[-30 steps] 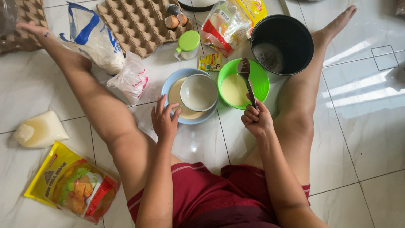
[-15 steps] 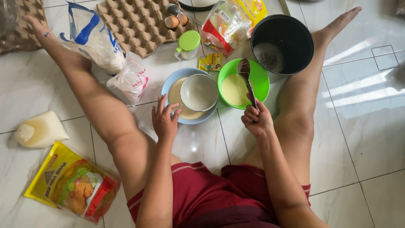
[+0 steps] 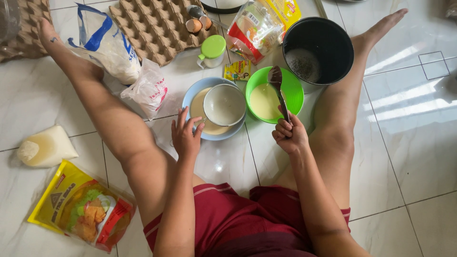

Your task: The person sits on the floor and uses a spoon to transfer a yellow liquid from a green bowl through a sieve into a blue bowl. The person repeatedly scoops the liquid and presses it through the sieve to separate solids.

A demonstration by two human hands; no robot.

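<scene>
Spoon [image 3: 277, 88], dark metal, tilts over pale batter in the green bowl [image 3: 297, 90], gripped by the right hand [image 3: 289, 135]. Left hand [image 3: 184, 135], fingers spread, touches the blue bowl [image 3: 193, 95].

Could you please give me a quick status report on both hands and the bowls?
Left hand open, fingertips at the blue bowl holding a sieve. Right hand shut on spoon over green bowl of batter. Black bucket just beyond.

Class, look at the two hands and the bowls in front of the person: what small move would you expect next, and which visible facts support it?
Probably the right hand lowers the spoon into the pale batter in the green bowl, since the spoon's head is poised over it. The left hand touches the blue plate holding the strainer, likely steadying it.
</scene>
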